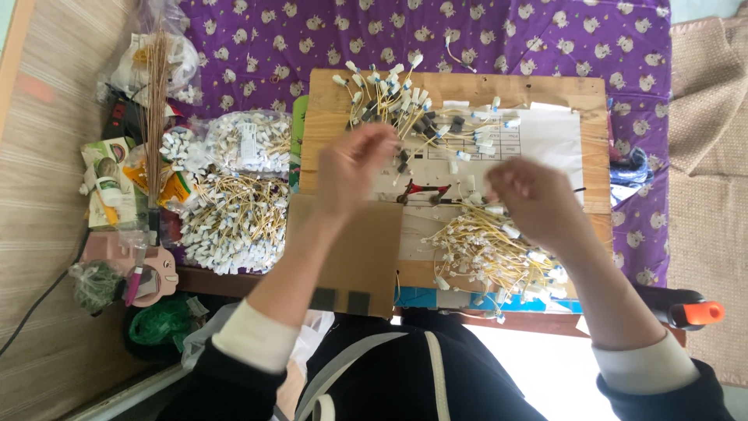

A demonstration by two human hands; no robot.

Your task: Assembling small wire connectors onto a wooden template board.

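The left hand (354,168) is seen blurred above the wooden board (327,101), fingers curled loosely; whether anything is grasped cannot be told. The right hand (534,199) is likewise blurred and partly closed, its hold unclear. Just below the right hand a heap of yellow wires with white connectors (483,257) lies on the board. Beyond the left hand's fingertips another bundle of connector wires (397,97) is fanned out. A cardboard sheet (354,257) lies under the left wrist.
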